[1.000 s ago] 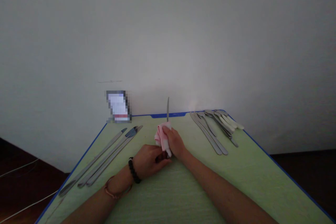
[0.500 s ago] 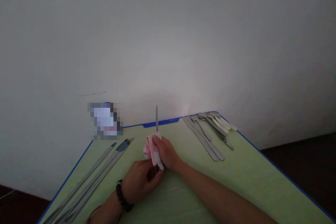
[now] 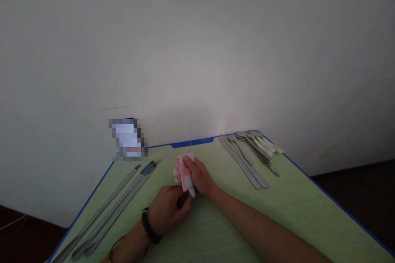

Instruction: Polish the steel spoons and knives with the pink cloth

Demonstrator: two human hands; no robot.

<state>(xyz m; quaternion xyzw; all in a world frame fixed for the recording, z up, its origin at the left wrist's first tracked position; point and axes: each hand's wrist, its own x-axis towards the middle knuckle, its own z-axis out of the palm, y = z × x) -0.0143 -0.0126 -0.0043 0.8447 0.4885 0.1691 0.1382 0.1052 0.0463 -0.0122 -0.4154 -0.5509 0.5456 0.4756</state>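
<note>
A knife (image 3: pixel 190 136) stands upright over the middle of the green table (image 3: pixel 296 209), its thin blade pointing up against the wall. My left hand (image 3: pixel 168 209), with a dark bead bracelet at the wrist, is closed around the knife's dark handle. My right hand (image 3: pixel 199 174) is closed on a pink and white cloth (image 3: pixel 183 171), which is wrapped round the lower part of the blade just above my left hand.
Three long knives (image 3: pixel 123 189) lie side by side at the left of the table. A group of several spoons and knives (image 3: pixel 251 152) lies at the back right. A blurred small object (image 3: pixel 127 138) stands against the white wall at the back left.
The blade has turned edge-on and looks thinner. Both hands keep their hold; the view shifted slightly.
</note>
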